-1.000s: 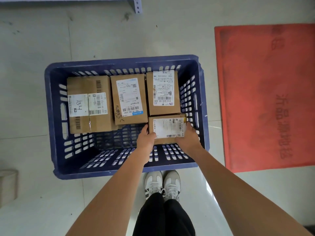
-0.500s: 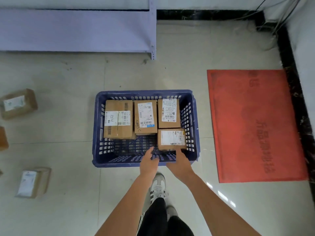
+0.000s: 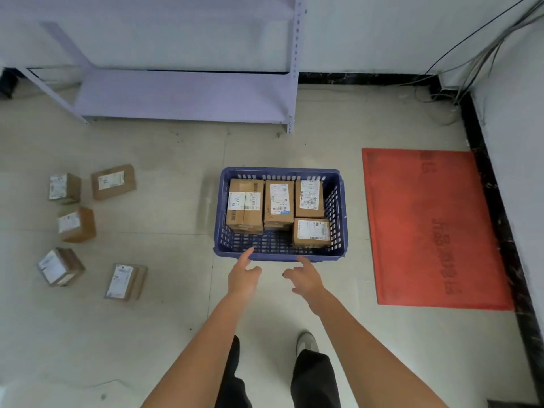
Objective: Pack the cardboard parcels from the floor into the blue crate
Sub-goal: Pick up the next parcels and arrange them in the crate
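Note:
The blue crate (image 3: 279, 256) stands on the floor ahead of me with several cardboard parcels inside. Three fill its far row, and a smaller parcel (image 3: 311, 232) lies at the near right. The near left of the crate floor is bare. My left hand (image 3: 243, 275) and my right hand (image 3: 304, 278) hover just in front of the crate's near wall, both empty with loosely spread fingers. Several more labelled parcels lie on the floor to the left, among them one (image 3: 126, 281) nearest me and another (image 3: 113, 181) farther back.
A red mat (image 3: 432, 228) lies right of the crate, beside a wall with a black skirting. A pale metal shelf unit (image 3: 188, 95) stands behind the crate. Loose cables hang in the far right corner. My legs and shoes are below.
Both hands let go of the small parcel at the crate's near right and drew back out of the crate. My head rose, so the floor parcels on the left came into view.

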Demonstrator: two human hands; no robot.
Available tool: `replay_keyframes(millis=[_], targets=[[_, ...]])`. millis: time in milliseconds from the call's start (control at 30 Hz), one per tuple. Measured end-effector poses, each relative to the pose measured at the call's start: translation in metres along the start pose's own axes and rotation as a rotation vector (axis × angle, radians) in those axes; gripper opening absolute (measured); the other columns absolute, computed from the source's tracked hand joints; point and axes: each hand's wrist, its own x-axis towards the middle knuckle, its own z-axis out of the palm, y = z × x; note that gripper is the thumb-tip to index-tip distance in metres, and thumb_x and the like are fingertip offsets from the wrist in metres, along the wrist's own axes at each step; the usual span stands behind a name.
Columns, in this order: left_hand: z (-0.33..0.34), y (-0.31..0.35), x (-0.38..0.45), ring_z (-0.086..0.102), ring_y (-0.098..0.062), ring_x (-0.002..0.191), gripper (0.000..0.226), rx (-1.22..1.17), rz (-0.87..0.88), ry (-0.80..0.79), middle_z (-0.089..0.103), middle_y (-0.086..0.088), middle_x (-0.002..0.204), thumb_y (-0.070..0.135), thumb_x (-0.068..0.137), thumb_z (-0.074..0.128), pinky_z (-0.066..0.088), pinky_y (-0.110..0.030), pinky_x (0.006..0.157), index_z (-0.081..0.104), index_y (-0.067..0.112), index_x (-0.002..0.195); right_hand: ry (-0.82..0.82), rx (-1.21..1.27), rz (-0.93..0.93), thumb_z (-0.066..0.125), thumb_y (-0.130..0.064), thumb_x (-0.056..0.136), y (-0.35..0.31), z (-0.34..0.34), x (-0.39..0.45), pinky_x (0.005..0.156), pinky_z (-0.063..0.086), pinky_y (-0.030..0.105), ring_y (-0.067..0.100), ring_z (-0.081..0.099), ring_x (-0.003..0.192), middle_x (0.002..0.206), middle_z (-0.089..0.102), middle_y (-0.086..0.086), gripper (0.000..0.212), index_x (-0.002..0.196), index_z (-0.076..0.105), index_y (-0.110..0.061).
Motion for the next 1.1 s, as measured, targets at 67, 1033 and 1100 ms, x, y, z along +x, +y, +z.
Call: replay_keyframes(millis=[67, 1033, 1100], targets=[[-0.03, -0.003, -0.002, 0.049, -0.024, 0.123, 0.056, 0.013, 0.021, 0.02, 0.04, -0.007, 0.148, 0.004, 0.092, 0.044, 0.039, -0.026, 0.084, 0.035, 0.025, 0.143, -0.015, -0.034, -0.026, 0.061, -0.012, 0.086, -0.012, 0.03, -0.005, 0.107, 0.041, 0.044, 0.03, 0.045, 0.128, 0.144, 0.043, 0.012, 0.067, 0.146, 0.03, -0.02], [-0.501, -0.26, 0.226, 0.049, -0.025, 0.125, 0.044, -0.03, -0.341, 0.03, 0.051, -0.008, 0.138, 0.012, 0.094, 0.041, 0.038, -0.03, 0.1, 0.043, 0.017, 0.138, -0.122, -0.333, 0.1, 0.057, -0.013, 0.085, -0.028, 0.597, 0.113, 0.087, 0.042, 0.026, 0.018, 0.05, 0.098, 0.125, 0.05, 0.006, 0.055, 0.138, 0.044, -0.02], [-0.493, -0.288, 0.258, 0.05, -0.027, 0.124, 0.047, -0.063, -0.377, 0.036, 0.051, -0.009, 0.138, 0.01, 0.093, 0.04, 0.039, -0.03, 0.097, 0.041, 0.017, 0.139, -0.127, -0.403, 0.084, 0.056, -0.013, 0.086, -0.02, 0.609, 0.153, 0.09, 0.043, 0.027, 0.019, 0.052, 0.103, 0.137, 0.047, 0.009, 0.056, 0.14, 0.041, -0.02]])
